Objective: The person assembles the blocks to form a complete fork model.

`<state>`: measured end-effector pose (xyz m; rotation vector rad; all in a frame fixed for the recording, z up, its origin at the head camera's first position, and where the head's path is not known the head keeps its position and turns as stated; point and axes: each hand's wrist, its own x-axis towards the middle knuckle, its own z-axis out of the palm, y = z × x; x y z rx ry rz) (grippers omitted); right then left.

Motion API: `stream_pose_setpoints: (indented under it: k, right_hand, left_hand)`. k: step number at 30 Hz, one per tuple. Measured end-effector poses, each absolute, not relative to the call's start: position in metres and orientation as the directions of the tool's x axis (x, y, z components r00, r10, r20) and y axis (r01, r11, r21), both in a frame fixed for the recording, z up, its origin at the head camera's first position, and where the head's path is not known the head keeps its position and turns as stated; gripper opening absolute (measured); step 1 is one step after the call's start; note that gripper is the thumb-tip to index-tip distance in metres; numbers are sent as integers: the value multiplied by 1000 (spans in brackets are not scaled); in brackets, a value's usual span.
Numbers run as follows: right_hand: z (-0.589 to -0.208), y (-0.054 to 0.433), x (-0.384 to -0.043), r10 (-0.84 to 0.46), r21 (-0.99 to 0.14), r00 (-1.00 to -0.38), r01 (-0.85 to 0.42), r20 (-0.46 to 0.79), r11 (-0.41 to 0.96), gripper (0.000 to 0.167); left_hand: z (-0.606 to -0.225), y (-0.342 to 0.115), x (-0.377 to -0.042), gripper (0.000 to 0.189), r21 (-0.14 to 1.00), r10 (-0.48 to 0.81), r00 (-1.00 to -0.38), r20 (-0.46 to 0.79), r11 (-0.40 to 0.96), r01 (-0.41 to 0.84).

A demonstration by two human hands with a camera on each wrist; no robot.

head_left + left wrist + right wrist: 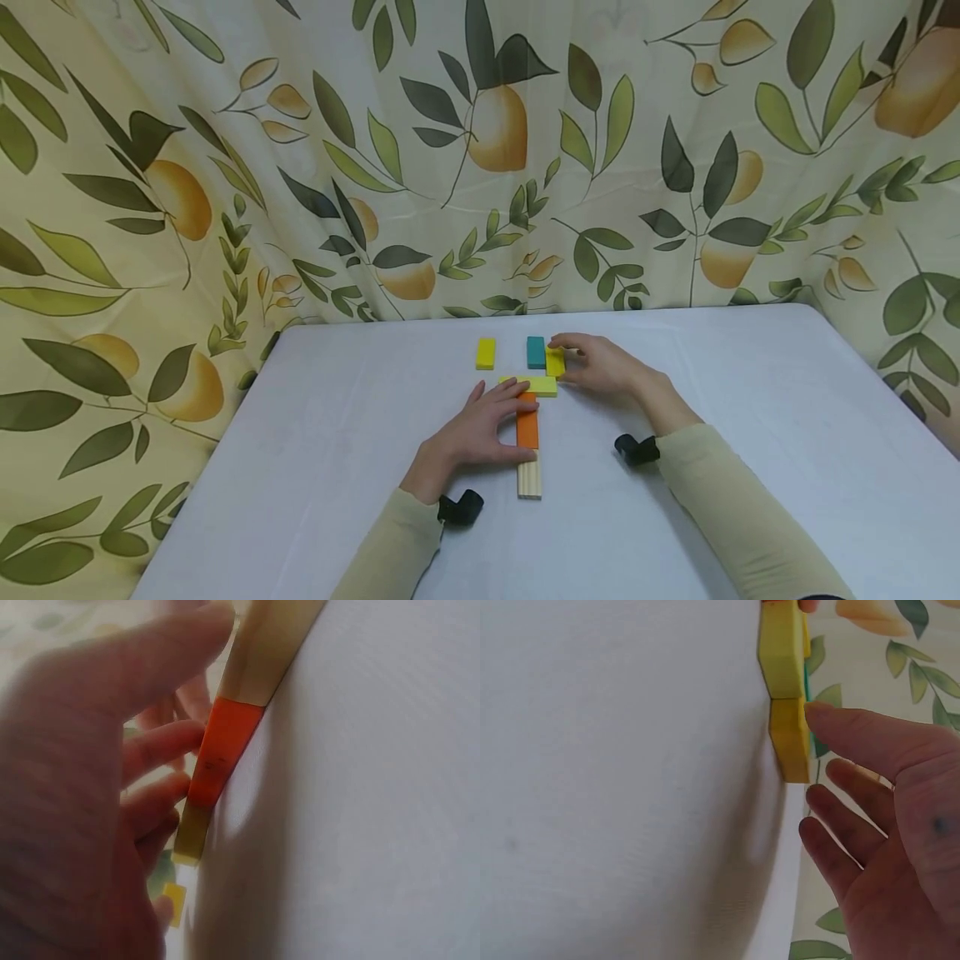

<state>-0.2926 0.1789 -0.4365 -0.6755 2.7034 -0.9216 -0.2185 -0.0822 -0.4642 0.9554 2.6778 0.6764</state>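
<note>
Left hand (480, 429) and right hand (607, 364) at six blocks (528, 435)

On the orange block (217, 746) we make out small dark marks, too blurred in the left wrist view to read. We count six blocks: three yellow, one orange, one teal, one bare wood. The bare wood block (529, 483) and the orange block meet end to end on the white table (750, 375); the crosswise yellow block (545, 387) lies across the orange block's far end, so that the three form a T. Beyond it we find the teal block (536, 352), with the held yellow block (554, 363) close along its right side; whether these two touch, we cannot tell. The lone yellow block (486, 353) lies apart, to the left.

We see the right hand pinching the held yellow block between thumb and forefinger. The left hand is spread wide, its thumb by the seam of wood and orange, its fingers along the orange block and partly hiding the crosswise yellow block. In the right wrist view we have only a sliver of the teal block. Two sleeves (397, 542) are cut off by the head view's lower edge.
</note>
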Motion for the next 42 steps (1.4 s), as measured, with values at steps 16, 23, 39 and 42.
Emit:
stream_pose_setpoints:
  k: [16, 23, 39, 42]
  right_hand:
    - [-430, 167, -307, -484, -625, -875, -382, 7, 681, 52]
    - [-432, 158, -312, -472, -619, -882, -366, -8, 695, 52]
    - [-438, 145, -323, -479, -616, -876, -349, -52, 706, 55]
    - [-440, 142, -323, -473, -608, -878, -339, -69, 718, 55]
  left_hand:
    - [-466, -90, -216, 79, 476, 640, -767, -38, 687, 549]
    - [-467, -90, -215, 80, 455, 643, -765, -45, 695, 557]
    - [-463, -93, -214, 78, 447, 646, -762, -42, 695, 564]
    - [-463, -93, -215, 78, 449, 646, -762, -50, 696, 560]
